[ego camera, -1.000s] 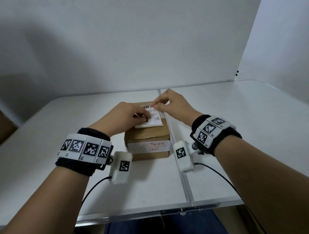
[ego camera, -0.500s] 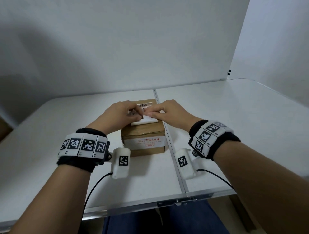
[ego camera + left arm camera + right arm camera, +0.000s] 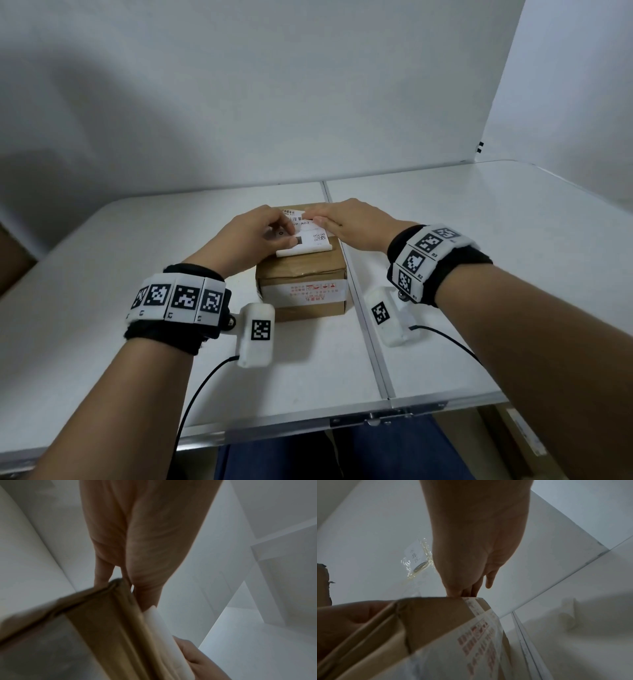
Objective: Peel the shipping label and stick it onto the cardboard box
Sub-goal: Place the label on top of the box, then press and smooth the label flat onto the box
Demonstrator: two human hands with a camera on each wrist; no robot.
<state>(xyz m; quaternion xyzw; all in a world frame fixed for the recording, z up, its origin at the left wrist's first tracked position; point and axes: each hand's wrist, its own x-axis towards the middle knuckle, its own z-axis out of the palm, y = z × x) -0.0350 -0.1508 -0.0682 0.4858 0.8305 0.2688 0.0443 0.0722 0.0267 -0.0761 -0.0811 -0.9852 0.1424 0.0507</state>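
Hands vs. 0.5 s earlier: left hand [image 3: 251,230] pinches shipping label [image 3: 310,241] atop cardboard box [image 3: 305,277]; right hand [image 3: 356,224] fingers now flat, pressing label's far edge.

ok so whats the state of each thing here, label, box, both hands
shipping label: lying on the box top, near edge slightly raised, both hands on it
cardboard box: closed, taped, standing on the table
left hand: fingers curled, thumb pressing the label's left side
right hand: fingers laid flat, pressing the label's far right part
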